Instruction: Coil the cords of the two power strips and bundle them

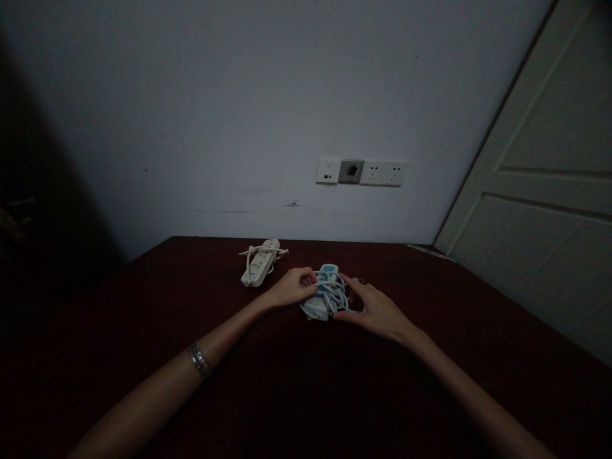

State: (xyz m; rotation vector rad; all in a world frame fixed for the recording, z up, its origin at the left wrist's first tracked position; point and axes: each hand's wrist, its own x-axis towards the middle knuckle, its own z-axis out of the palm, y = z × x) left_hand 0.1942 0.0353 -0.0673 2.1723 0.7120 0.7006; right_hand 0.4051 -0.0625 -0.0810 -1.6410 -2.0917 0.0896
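A white power strip (328, 269) with blue socket faces lies on the dark red table, its pale cord (335, 294) wound around it in several loops. At its left side, my left hand (294, 287) has curled fingers, with thumb and forefinger closed on a loop of the cord. My right hand (375, 309) grips the cord bundle from the right, thumb at the near end and forefinger farther up; its other fingers are partly hidden. The plug end seems to show dimly behind my right hand.
Farther left lies a second, cream power strip (261, 264) wrapped in its own cord. The table (201, 274) meets a pale wall carrying wall sockets (382, 173). A panelled door (535, 185) stands at the right, and a flat strip (429, 252) lies near the back right edge.
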